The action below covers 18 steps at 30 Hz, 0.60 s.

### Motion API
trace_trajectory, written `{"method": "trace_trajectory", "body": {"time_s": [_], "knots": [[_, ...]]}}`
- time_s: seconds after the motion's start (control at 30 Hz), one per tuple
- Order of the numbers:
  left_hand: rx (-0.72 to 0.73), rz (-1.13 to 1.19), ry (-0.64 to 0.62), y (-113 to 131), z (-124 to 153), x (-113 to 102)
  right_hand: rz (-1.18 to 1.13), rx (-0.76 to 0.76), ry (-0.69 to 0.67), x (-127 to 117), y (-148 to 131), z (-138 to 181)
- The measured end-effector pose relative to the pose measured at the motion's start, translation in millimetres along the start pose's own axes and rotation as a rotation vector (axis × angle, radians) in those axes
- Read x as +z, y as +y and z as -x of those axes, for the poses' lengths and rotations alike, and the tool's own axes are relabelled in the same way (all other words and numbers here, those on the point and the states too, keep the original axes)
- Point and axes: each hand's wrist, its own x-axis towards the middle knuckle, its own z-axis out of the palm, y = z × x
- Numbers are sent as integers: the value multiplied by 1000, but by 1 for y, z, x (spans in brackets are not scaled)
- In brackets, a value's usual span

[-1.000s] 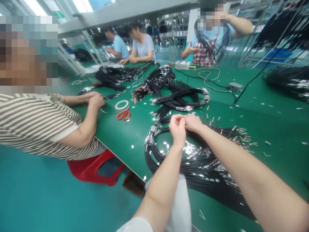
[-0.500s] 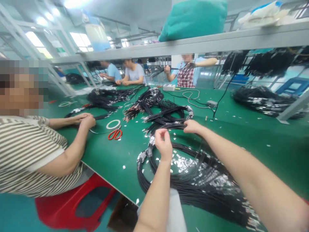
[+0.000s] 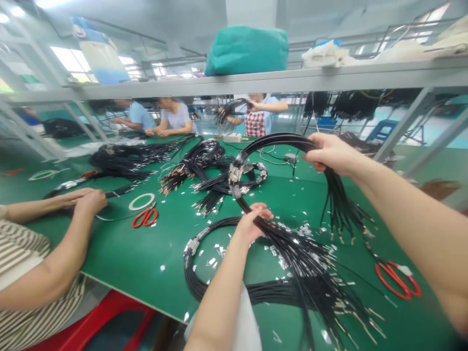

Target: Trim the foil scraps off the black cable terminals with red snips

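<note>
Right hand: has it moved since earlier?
Yes: the right hand has moved up and rightward, from left of the small grey box to its right.

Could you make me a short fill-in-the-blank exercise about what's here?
1. The person's right hand grips a bundle of cables coloured ____.
2. The table has a surface coloured ____.
3. The rightmost scissors have handles coloured ____.
4. The neighbour's shirt at lower left is patterned with ____.

Missing words: black; green; red; stripes.
</note>
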Motion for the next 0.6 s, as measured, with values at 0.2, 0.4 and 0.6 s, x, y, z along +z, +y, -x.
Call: {"method": "trace_trajectory", "body": {"time_s": [0.2,0.4,0.6], "knots": [[50,362,-12,1,7,17,151,-149,-95,58,-7,38],[330,496,110,25,18,17,6,-276,-463,90,-8,78],[324,614,180,30,17,7,141,-157,-581,98,10,81]]}}
